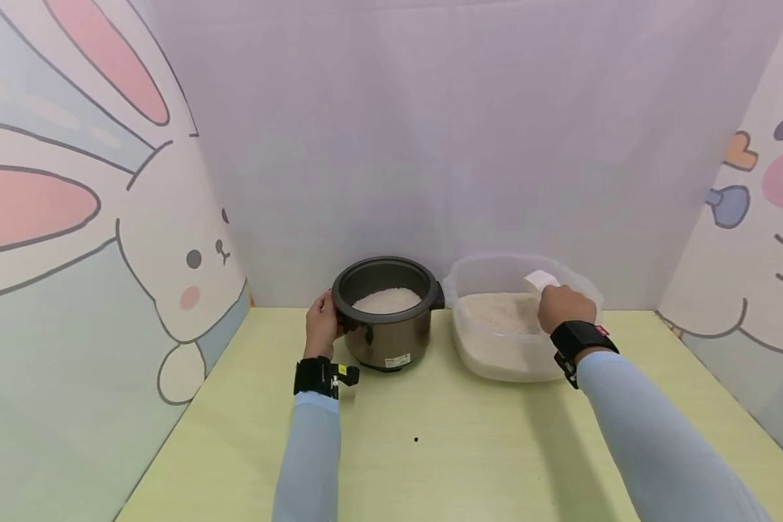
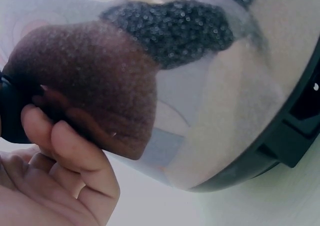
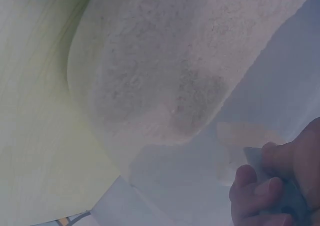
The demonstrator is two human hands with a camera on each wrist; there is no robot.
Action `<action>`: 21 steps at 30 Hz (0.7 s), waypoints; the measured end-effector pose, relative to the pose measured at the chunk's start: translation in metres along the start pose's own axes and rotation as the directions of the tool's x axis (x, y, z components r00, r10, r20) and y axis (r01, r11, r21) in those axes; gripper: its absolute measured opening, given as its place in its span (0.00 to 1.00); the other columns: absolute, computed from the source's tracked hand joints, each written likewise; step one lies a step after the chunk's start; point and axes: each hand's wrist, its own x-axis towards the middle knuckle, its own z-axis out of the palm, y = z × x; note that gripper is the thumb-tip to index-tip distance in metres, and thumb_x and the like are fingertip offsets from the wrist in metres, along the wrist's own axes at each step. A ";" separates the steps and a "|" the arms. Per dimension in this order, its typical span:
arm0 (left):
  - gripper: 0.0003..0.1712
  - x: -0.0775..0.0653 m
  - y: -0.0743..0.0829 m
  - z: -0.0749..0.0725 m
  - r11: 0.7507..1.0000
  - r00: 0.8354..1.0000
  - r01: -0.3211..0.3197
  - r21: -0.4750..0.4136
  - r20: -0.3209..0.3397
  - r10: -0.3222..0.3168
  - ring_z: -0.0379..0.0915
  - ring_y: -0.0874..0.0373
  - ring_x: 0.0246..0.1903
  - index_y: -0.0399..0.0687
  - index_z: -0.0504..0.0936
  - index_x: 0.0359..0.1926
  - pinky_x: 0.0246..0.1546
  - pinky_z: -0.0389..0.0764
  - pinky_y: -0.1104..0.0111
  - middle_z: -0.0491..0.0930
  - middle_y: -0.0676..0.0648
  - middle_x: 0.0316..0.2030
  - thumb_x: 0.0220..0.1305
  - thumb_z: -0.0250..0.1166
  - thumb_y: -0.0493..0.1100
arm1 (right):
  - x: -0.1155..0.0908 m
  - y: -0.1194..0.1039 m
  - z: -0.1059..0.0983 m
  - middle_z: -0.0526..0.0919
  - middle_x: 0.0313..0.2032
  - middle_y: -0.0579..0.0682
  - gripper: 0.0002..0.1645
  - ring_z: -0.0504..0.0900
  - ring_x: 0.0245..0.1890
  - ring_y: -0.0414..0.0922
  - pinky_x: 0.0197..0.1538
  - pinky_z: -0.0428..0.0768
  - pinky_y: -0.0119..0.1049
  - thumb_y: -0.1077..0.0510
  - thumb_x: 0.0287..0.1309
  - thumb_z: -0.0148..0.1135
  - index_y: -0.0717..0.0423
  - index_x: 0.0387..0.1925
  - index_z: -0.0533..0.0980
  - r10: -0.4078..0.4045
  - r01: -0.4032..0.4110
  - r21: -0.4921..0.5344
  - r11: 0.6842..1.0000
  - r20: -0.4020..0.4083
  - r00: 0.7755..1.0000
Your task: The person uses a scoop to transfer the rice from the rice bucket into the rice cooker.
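Observation:
A dark rice cooker (image 1: 391, 339) stands near the back wall with white rice (image 1: 388, 300) inside. At its left side, my left hand (image 1: 322, 326) grips the black side handle (image 2: 12, 110), fingers curled under it in the left wrist view. To the right, a translucent plastic tub (image 1: 509, 371) holds more rice (image 1: 499, 313). Over the tub's right side, my right hand (image 1: 566, 308) grips a white object (image 1: 540, 280), possibly a scoop; most of it is hidden by the fist. In the right wrist view curled fingers (image 3: 257, 191) hold it beside the tub wall.
Both vessels stand on a pale yellow-green table (image 1: 457, 449), close to a lilac cloth backdrop (image 1: 431, 145). Cartoon-printed panels flank the table left (image 1: 163, 275) and right (image 1: 744, 290). A tiny black speck (image 1: 415, 439) lies in front.

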 end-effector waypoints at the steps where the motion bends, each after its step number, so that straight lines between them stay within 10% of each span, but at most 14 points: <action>1: 0.31 0.000 0.000 0.000 1.000 1.000 -0.001 0.001 -0.002 0.001 0.69 0.60 0.24 0.49 0.75 0.68 0.28 0.78 0.70 0.72 0.47 0.36 0.78 0.52 0.63 | -0.001 0.000 0.000 0.78 0.20 0.60 0.13 0.77 0.19 0.57 0.22 0.72 0.50 0.67 0.69 0.49 0.67 0.30 0.77 0.006 -0.006 0.003 1.000 0.008 1.000; 21: 0.32 0.001 -0.001 -0.002 1.000 1.000 0.009 -0.005 -0.005 -0.009 0.69 0.61 0.23 0.50 0.76 0.68 0.28 0.79 0.71 0.73 0.47 0.36 0.77 0.53 0.64 | -0.001 0.009 0.004 0.66 0.16 0.51 0.19 0.63 0.18 0.47 0.24 0.66 0.43 0.69 0.69 0.46 0.60 0.21 0.72 -0.044 0.041 0.017 0.999 0.195 0.980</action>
